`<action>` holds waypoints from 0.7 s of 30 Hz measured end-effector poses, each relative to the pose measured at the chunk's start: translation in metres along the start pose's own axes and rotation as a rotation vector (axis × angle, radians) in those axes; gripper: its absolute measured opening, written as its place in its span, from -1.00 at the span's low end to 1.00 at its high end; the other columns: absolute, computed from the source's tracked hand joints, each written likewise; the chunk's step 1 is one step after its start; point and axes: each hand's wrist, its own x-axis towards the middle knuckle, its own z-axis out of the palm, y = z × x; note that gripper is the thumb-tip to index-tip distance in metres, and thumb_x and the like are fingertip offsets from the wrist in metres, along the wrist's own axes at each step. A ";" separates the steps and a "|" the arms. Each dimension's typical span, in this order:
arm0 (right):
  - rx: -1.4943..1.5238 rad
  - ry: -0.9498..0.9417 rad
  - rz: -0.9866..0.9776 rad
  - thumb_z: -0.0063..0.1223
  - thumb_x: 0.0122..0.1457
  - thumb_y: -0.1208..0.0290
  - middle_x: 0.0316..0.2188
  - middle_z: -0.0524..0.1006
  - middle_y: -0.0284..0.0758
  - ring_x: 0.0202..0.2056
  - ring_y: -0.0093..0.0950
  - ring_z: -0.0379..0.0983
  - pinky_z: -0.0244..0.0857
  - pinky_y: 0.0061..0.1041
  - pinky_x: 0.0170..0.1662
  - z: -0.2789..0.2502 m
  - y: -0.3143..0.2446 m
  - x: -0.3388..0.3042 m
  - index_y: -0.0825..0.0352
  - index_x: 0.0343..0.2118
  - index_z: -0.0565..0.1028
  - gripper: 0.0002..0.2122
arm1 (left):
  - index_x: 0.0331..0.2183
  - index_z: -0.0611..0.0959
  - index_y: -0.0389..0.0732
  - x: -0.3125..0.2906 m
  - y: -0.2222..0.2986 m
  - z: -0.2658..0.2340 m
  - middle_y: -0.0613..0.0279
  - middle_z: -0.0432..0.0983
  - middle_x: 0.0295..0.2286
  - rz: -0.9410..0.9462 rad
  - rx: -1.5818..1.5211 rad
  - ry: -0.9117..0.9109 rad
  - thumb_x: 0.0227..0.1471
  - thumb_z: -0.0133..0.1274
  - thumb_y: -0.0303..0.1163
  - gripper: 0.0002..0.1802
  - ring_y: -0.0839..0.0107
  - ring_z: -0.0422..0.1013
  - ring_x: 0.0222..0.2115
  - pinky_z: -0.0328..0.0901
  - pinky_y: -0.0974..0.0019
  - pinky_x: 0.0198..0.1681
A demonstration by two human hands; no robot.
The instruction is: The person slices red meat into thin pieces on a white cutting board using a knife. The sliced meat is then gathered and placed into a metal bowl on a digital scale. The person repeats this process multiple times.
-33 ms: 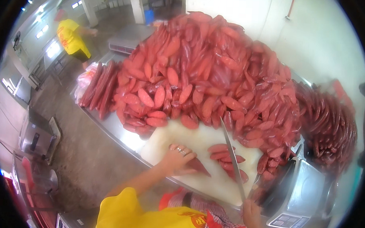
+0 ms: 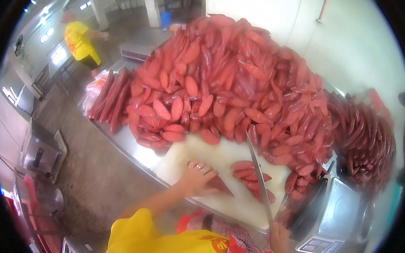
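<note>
My left hand (image 2: 196,178), with rings on a finger, is closed around a dark red sausage (image 2: 221,186). The sausage's slanted cut end points right across the white cutting board (image 2: 183,150). In my right hand (image 2: 279,238), at the board's lower right corner, is the handle of a long knife (image 2: 261,181). Its blade slants up and left, with the tip close to the sausage pile. Several cut sausage slices (image 2: 248,173) rest on the board between my left hand and the blade, partly hidden behind the blade.
A tall heap of sausage slices (image 2: 240,83) rises behind the board. Whole long sausages (image 2: 109,97) lie at its left, with more dark sausages (image 2: 364,138) at far right. A digital scale (image 2: 338,218) stands right of the board. Another person (image 2: 79,39) in yellow stands far left.
</note>
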 end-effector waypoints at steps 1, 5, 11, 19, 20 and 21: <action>0.008 0.004 0.100 -0.21 0.31 0.03 -0.75 0.43 -0.32 -0.70 -0.53 0.39 0.25 -0.51 -0.61 0.000 0.000 0.000 0.44 -0.50 0.43 -0.51 | -0.21 0.55 -0.09 0.001 0.001 0.002 0.21 0.45 -0.30 -0.039 0.023 -0.094 -0.19 0.22 0.16 -0.39 0.22 0.34 -0.21 0.08 0.12 -0.11; 0.128 0.025 0.053 -0.24 0.32 0.02 -0.75 0.40 -0.36 -0.73 -0.61 0.33 0.17 -0.58 -0.65 -0.002 0.000 0.002 0.42 -0.51 0.43 -0.51 | -0.21 0.56 -0.09 0.003 -0.003 0.010 0.22 0.46 -0.31 -0.012 0.078 0.024 -0.21 0.20 0.20 -0.36 0.23 0.35 -0.22 0.10 0.12 -0.10; 0.233 0.064 0.019 -0.25 0.32 0.02 -0.76 0.37 -0.40 -0.74 -0.64 0.28 0.14 -0.63 -0.66 -0.008 0.011 -0.001 0.40 -0.50 0.42 -0.52 | -0.23 0.57 -0.07 0.000 -0.003 0.013 0.23 0.47 -0.30 0.033 0.045 0.033 -0.20 0.17 0.21 -0.38 0.24 0.35 -0.21 0.10 0.10 -0.08; 0.253 0.068 -0.028 -0.23 0.32 0.05 -0.76 0.39 -0.40 -0.71 -0.65 0.31 0.17 -0.63 -0.64 -0.009 0.029 -0.005 0.40 -0.50 0.44 -0.53 | -0.20 0.54 -0.03 -0.004 0.036 0.029 0.28 0.44 -0.30 0.018 0.108 0.012 -0.23 0.23 0.18 -0.38 0.27 0.33 -0.21 0.08 0.11 -0.13; 0.248 0.063 0.003 -0.22 0.31 0.05 -0.76 0.39 -0.39 -0.71 -0.65 0.32 0.18 -0.62 -0.63 -0.009 0.029 -0.005 0.40 -0.50 0.44 -0.53 | -0.20 0.54 -0.03 -0.004 0.038 0.029 0.28 0.44 -0.29 -0.019 0.121 -0.003 -0.24 0.22 0.18 -0.37 0.27 0.33 -0.20 0.08 0.11 -0.13; 0.249 0.059 0.025 -0.22 0.31 0.05 -0.76 0.40 -0.39 -0.71 -0.64 0.32 0.18 -0.61 -0.63 -0.009 0.029 -0.005 0.41 -0.50 0.44 -0.53 | -0.20 0.54 -0.03 -0.004 0.040 0.030 0.27 0.44 -0.29 -0.006 0.127 0.034 -0.24 0.22 0.18 -0.37 0.27 0.33 -0.20 0.08 0.11 -0.13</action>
